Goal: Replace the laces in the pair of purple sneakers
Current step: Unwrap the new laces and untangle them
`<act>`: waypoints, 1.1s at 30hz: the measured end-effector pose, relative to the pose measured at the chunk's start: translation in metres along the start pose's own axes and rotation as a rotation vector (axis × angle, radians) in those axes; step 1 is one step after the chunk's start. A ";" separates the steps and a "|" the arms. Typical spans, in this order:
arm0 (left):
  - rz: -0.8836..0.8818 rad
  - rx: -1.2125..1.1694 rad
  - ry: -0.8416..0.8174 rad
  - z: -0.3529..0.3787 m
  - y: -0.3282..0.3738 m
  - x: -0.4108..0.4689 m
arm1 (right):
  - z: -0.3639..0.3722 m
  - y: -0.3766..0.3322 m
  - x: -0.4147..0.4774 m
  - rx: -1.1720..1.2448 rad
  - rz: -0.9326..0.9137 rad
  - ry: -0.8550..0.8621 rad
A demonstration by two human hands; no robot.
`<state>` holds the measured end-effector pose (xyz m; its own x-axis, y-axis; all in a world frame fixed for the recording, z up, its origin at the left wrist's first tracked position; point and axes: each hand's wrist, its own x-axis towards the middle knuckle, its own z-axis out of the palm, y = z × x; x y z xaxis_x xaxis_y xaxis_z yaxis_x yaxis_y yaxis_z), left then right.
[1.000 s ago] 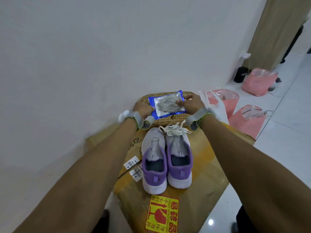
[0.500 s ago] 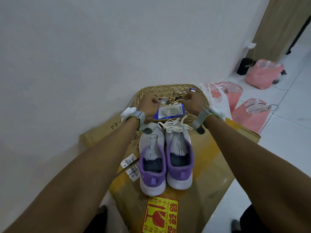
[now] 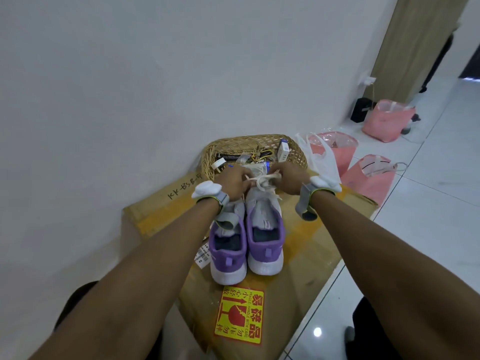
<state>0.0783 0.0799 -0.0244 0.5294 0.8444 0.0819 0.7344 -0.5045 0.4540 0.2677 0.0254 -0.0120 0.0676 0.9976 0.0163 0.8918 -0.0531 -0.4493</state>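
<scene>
Two purple and grey sneakers, left [image 3: 228,258] and right [image 3: 265,245], stand side by side on a cardboard box [image 3: 306,245], heels toward me. A loose bundle of white laces [image 3: 262,183] lies on the right sneaker's toe. Just beyond it sits a clear, blue-edged packet of new laces [image 3: 255,168], mostly hidden. My left hand [image 3: 233,183] and my right hand [image 3: 291,181] grip its two ends with curled fingers, low over the toes and touching the white bundle.
A woven basket [image 3: 246,141] with small items stands against the white wall behind the sneakers. A white plastic bag [image 3: 322,159] and three pink bags [image 3: 371,183] sit on the tiled floor at the right. Tags [image 3: 202,253] lie left of the sneakers.
Both hands have brought the packet from above the basket down and toward me, to the sneakers' toes. The basket's contents now show.
</scene>
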 end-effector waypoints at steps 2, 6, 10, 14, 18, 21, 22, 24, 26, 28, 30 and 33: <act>0.029 -0.077 0.044 -0.012 0.021 0.006 | -0.020 0.004 -0.004 0.013 0.054 0.125; 0.027 -0.288 0.091 -0.030 0.051 0.022 | -0.048 0.003 -0.007 -0.057 0.155 0.304; 0.055 -0.289 0.077 -0.036 0.086 0.029 | -0.077 0.019 -0.018 -0.194 0.267 0.280; 0.021 -0.247 0.109 -0.032 0.098 0.028 | -0.079 0.032 -0.033 -0.206 0.351 0.213; 0.001 -0.373 0.166 -0.033 0.103 0.028 | -0.074 0.047 -0.039 -0.151 0.408 0.175; -0.019 -0.511 0.194 -0.038 0.117 0.027 | -0.074 0.054 -0.041 -0.112 0.420 0.135; -0.019 -0.546 0.204 -0.040 0.122 0.028 | -0.075 0.054 -0.042 -0.112 0.418 0.132; -0.004 -0.617 0.201 -0.044 0.128 0.033 | -0.075 0.053 -0.041 -0.086 0.396 0.119; 0.022 -0.661 0.196 -0.049 0.137 0.035 | -0.076 0.050 -0.039 -0.012 0.354 0.104; 0.050 -0.700 0.220 -0.055 0.145 0.037 | -0.076 0.048 -0.035 0.158 0.306 0.069; 0.085 -0.728 0.260 -0.065 0.153 0.039 | -0.080 0.045 -0.032 0.274 0.246 0.056; 0.105 -0.633 0.372 -0.080 0.159 0.043 | -0.084 0.045 -0.029 0.264 0.216 0.134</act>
<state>0.1843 0.0506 0.1224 0.3224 0.8593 0.3971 0.2428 -0.4806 0.8427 0.3437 -0.0098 0.0426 0.3152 0.9490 0.0044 0.7052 -0.2311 -0.6703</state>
